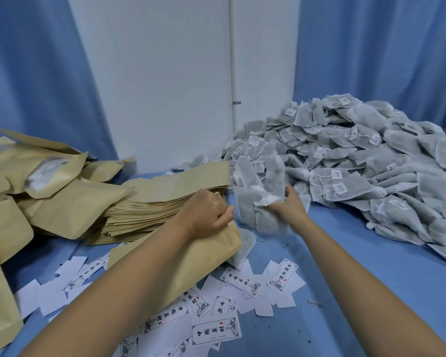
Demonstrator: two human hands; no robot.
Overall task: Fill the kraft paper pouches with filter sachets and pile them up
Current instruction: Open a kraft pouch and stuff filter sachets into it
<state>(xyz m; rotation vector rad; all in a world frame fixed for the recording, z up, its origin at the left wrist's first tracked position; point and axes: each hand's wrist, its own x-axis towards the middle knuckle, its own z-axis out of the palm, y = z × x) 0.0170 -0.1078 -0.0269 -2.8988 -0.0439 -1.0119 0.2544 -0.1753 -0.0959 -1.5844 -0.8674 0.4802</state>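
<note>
A smooth blue table surface [345, 279] carries a scatter of small white rectangular paper labels [216, 331] toward its near edge (some show black Chinese print and a red seal, others lie blank side up). Tiny dark crumbs [281, 244] speck the blue. Behind, 2 blue fabric curtains [36, 73] flank a plain white wall panel [152, 73] with a thin white vertical pipe [232, 60].

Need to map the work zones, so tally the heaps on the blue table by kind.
Heap of loose grey filter sachets: 1
Stack of flat tan kraft paper pouches: 1
Pile of bulging filled kraft pouches: 1
Total: 3
</note>
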